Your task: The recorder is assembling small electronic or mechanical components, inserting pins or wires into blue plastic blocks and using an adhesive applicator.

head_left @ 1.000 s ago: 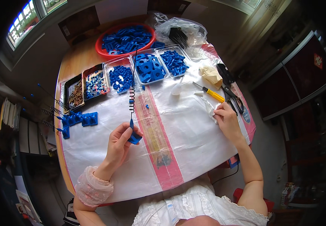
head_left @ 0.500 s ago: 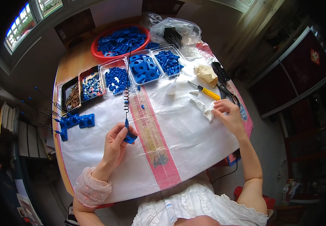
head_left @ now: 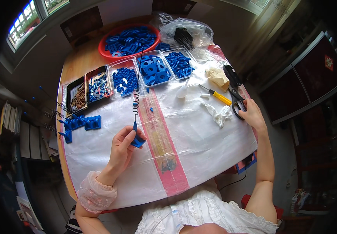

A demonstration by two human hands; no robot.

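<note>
A blue plastic piece (head_left: 138,141) with a thin rod and coiled spring (head_left: 136,97) is held upright; black scissors (head_left: 236,100) are touched at the table's right edge.

red basin (head_left: 110,54), yellow screwdriver (head_left: 220,97), crumpled tissue (head_left: 220,114)

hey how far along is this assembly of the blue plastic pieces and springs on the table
Done, it seems: a few assembled blue pieces lie at the table's left edge. In hand: the left hand holds a blue part with a coiled spring wire standing up from it, while the right hand rests at the scissors. Left: the red bowl and clear trays are full of blue parts, so most remains.
</note>
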